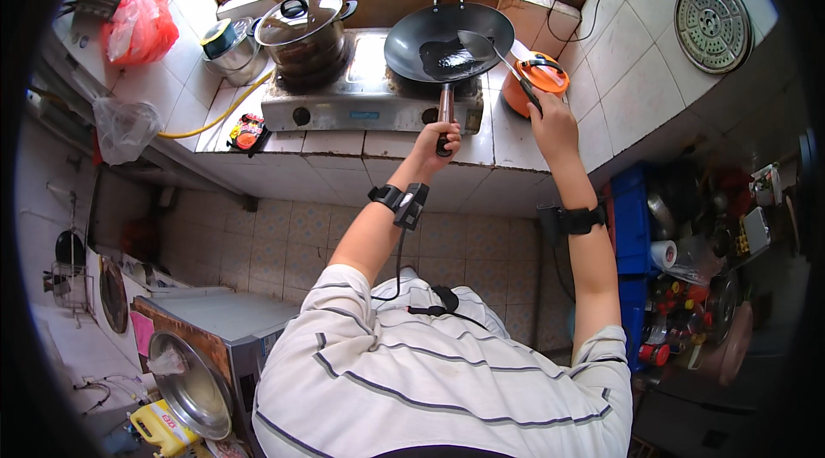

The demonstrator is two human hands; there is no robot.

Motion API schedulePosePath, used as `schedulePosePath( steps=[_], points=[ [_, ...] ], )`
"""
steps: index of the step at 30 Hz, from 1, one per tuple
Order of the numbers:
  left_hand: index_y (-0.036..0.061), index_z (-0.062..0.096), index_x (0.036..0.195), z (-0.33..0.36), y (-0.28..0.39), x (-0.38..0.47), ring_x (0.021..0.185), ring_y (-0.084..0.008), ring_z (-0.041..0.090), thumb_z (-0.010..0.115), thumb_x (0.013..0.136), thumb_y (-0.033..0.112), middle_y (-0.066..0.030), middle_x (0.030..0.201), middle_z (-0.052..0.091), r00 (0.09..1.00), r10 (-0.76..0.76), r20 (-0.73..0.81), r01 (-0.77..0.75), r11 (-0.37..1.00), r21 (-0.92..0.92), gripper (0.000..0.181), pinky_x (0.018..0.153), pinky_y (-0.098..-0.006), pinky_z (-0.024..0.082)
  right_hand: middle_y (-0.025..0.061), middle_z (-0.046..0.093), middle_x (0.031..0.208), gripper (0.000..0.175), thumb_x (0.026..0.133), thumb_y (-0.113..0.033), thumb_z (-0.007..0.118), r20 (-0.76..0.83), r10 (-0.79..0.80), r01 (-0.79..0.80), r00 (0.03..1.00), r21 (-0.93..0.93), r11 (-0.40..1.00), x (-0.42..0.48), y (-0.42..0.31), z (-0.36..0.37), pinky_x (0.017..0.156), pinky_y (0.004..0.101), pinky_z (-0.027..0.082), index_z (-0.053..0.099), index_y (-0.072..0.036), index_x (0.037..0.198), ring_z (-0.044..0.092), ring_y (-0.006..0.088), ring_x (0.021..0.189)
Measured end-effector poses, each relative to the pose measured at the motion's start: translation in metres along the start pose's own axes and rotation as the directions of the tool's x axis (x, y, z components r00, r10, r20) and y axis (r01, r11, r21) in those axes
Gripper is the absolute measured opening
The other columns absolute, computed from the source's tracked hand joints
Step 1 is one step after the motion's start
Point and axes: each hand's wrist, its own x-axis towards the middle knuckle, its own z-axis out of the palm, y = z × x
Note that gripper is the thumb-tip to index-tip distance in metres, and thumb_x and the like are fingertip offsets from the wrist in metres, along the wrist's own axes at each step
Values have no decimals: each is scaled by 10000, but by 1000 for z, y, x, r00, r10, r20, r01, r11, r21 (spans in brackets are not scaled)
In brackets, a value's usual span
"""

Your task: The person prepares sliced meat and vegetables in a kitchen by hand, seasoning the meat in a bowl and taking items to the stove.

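My left hand (436, 143) grips the brown handle (446, 103) of a dark wok (406, 39), which rests on the right burner of a steel gas stove (374, 111). A shiny dark liquid (445, 57) pools in the bottom of the wok. With my right hand (554, 126) I hold the black handle of a metal ladle or spatula (506, 60). Its head reaches over the wok's right side; whether it touches the metal, I cannot tell. Just beyond my right hand stands an orange lidded pot (515, 97).
A lidded steel stockpot (306, 42) occupies the left burner. Left of it are a metal pail (238, 61), a yellow gas hose (225, 118) and a small printed packet (246, 132). Blue crates (628, 219) stand to the right. A perforated steamer plate (713, 25) leans against the wall tiles.
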Motion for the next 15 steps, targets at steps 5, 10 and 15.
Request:
schedulePosePath(
  steps=[5, 10, 15],
  points=[
    [41, 402, 848, -33, -27, 30, 456, -87, 365, 443, 705, -77, -12, 627, 394, 996, 22, 87, -17, 998, -63, 190, 374, -202, 300, 117, 580, 911, 256, 791, -134, 550, 15, -34, 35, 999, -18, 999, -3, -2, 5, 705, 364, 452, 559, -33, 1027, 565, 299, 792],
    [75, 409, 894, -43, -42, 54, 451, -89, 373, 419, 661, -83, -11, 717, 434, 990, 3, 141, 18, 989, -147, 282, 363, -210, 295, 105, 566, 910, 262, 786, -129, 559, 26, -57, 60, 998, -92, 994, -9, 6, 15, 718, 342, 461, 556, -40, 1033, 563, 273, 814],
    [83, 409, 907, -49, -46, 70, 437, -99, 368, 428, 643, -77, -6, 708, 438, 989, 24, 145, -9, 995, -98, 309, 365, -220, 289, 96, 557, 927, 271, 788, -136, 561, 44, -49, 55, 998, -145, 988, -8, 8, 19, 708, 340, 460, 548, -44, 1043, 559, 269, 810]
  ],
)
